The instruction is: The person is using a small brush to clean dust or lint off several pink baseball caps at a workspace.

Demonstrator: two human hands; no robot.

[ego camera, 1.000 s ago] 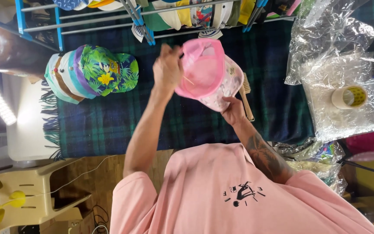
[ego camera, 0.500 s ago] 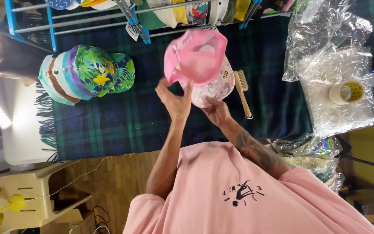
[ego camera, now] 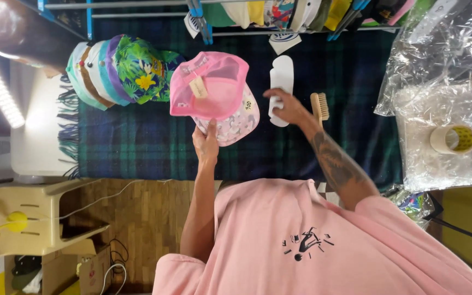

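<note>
head view, left hand (ego camera: 206, 143) in closed grip on brim of pink cap (ego camera: 212, 94) held above the plaid blanket (ego camera: 137, 142), right hand (ego camera: 286, 107) fingers closed on white insert (ego camera: 281, 76) lying on blanket, wooden brush (ego camera: 320, 106) just beside, stacked caps (ego camera: 118, 71) left of pink cap

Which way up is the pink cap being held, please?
Upside down: the pink cap shows its hollow inside and a tag, held by the left hand.

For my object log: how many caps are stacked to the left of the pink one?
5 show: the floral green cap on top, then purple, teal, brown and mint rims nested beneath. More may be hidden inside the stack.
</note>
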